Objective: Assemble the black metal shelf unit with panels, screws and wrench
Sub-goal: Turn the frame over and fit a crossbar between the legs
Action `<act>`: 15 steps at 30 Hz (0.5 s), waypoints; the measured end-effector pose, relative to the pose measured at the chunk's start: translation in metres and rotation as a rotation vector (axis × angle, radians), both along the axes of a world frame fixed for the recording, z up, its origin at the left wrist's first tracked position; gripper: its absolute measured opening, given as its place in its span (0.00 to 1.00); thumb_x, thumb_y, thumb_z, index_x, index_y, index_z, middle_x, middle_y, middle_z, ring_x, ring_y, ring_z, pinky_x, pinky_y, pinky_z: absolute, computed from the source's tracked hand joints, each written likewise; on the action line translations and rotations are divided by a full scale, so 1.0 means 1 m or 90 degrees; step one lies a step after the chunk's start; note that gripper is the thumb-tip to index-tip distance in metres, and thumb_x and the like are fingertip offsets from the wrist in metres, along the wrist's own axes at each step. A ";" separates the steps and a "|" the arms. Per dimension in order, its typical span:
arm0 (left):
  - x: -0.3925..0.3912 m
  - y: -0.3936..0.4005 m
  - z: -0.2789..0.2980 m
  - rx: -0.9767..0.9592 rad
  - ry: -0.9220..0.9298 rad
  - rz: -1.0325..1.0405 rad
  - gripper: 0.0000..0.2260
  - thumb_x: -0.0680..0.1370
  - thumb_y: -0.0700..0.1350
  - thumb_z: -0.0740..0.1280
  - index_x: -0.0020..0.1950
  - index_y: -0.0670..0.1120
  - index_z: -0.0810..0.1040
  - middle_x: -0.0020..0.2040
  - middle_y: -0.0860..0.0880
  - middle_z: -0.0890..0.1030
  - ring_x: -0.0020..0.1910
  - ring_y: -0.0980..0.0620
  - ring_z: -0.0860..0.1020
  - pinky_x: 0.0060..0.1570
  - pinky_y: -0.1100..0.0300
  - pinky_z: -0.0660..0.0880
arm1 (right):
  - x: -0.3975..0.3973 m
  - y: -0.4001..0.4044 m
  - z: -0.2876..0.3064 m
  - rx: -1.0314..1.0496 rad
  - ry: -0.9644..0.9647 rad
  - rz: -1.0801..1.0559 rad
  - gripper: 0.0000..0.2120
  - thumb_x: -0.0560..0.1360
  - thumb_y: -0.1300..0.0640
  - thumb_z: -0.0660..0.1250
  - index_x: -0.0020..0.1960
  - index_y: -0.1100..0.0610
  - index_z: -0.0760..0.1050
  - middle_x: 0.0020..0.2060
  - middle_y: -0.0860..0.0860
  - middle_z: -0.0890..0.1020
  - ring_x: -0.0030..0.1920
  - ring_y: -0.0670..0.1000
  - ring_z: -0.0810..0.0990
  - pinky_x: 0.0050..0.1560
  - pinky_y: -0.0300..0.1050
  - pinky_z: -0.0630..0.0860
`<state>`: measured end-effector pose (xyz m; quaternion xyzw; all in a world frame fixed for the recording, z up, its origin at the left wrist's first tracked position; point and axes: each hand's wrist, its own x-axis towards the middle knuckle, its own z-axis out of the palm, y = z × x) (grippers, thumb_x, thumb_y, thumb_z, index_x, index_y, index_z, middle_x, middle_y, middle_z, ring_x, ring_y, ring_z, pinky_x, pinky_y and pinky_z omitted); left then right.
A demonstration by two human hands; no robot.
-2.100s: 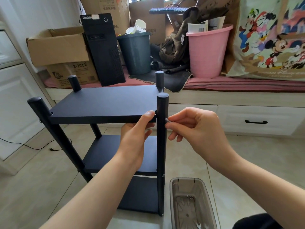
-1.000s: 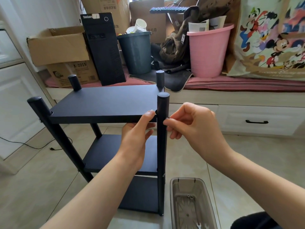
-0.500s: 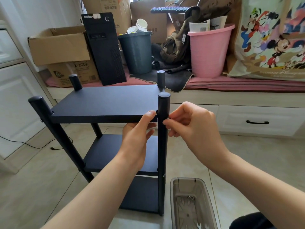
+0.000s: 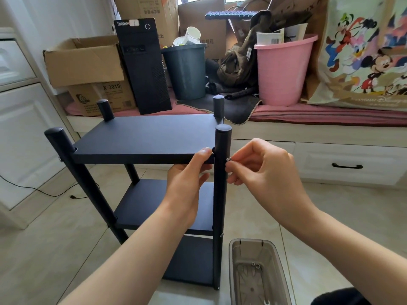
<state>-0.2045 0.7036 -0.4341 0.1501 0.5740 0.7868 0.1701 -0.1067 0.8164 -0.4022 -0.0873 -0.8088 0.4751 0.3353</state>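
- Vs 2.1 s ago: the screw [image 4: 228, 159] shaft stuck out clear of the post; now only its silver head shows, tight against the right side of the front right post [image 4: 222, 194]
- Right hand [image 4: 262, 172] has closed in toward the post since then; the fingers sit higher and more bunched than half a second ago
- Left hand [image 4: 187, 183] has not moved across the frames, same hold on the top panel [image 4: 145, 137]
- Shelf unit [image 4: 154, 172] itself is unchanged: same spot on the tiled floor [image 4: 55, 238], upright, three panels between four posts
- Grip, right: thumb and forefinger pinch the screw head, other fingers curled under it
- Grip, left: thumb on top of the panel's front edge, fingers curled under it, right at the corner that meets the front right post
- Screw sits at the height of the top panel's edge, so the two hands flank the post: left hand just to its left on the panel, right hand just to its right on the screw
- How deep the screw is in the post cannot be told, fingers cover it
- Clear plastic tray [image 4: 257, 274] on the floor just right of the post's foot; small silver bits [image 4: 255, 265] lie in it, too small to identify
- Wrench: possibly the pale piece at the tray's bottom edge, cannot tell
- Behind: bench with cardboard boxes [image 4: 88, 67], black computer tower [image 4: 143, 64], dark bin [image 4: 187, 71], pink bucket [image 4: 284, 71]
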 end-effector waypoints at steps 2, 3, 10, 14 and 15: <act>0.000 0.000 0.001 0.002 0.002 -0.003 0.14 0.80 0.51 0.67 0.56 0.41 0.83 0.54 0.42 0.85 0.58 0.44 0.82 0.62 0.52 0.74 | 0.000 0.001 0.000 -0.006 0.000 0.001 0.09 0.72 0.65 0.74 0.41 0.56 0.76 0.32 0.50 0.83 0.31 0.46 0.84 0.36 0.40 0.81; 0.000 0.000 0.002 0.002 0.003 -0.004 0.13 0.80 0.51 0.67 0.55 0.42 0.83 0.53 0.43 0.85 0.57 0.46 0.82 0.60 0.53 0.74 | 0.000 0.001 0.000 -0.009 0.000 0.003 0.09 0.73 0.65 0.74 0.42 0.56 0.76 0.32 0.50 0.83 0.31 0.46 0.84 0.36 0.40 0.81; 0.001 0.002 0.003 0.014 0.001 -0.009 0.10 0.79 0.50 0.68 0.51 0.44 0.84 0.50 0.45 0.86 0.50 0.50 0.83 0.54 0.55 0.74 | -0.001 0.002 -0.001 -0.006 0.002 0.025 0.06 0.73 0.66 0.73 0.42 0.59 0.78 0.33 0.51 0.84 0.31 0.47 0.83 0.37 0.42 0.81; 0.000 0.002 0.003 0.015 -0.006 -0.007 0.13 0.79 0.50 0.68 0.55 0.42 0.83 0.51 0.44 0.86 0.51 0.48 0.82 0.54 0.55 0.74 | -0.004 0.002 -0.001 0.001 0.004 0.026 0.06 0.74 0.66 0.72 0.41 0.59 0.77 0.32 0.50 0.84 0.30 0.46 0.83 0.37 0.43 0.81; 0.000 0.002 0.003 0.012 -0.005 -0.008 0.13 0.79 0.50 0.68 0.55 0.42 0.83 0.51 0.44 0.86 0.51 0.49 0.83 0.53 0.56 0.74 | -0.004 0.003 -0.001 0.004 0.005 0.024 0.06 0.74 0.66 0.72 0.41 0.59 0.77 0.31 0.50 0.84 0.30 0.46 0.83 0.37 0.42 0.81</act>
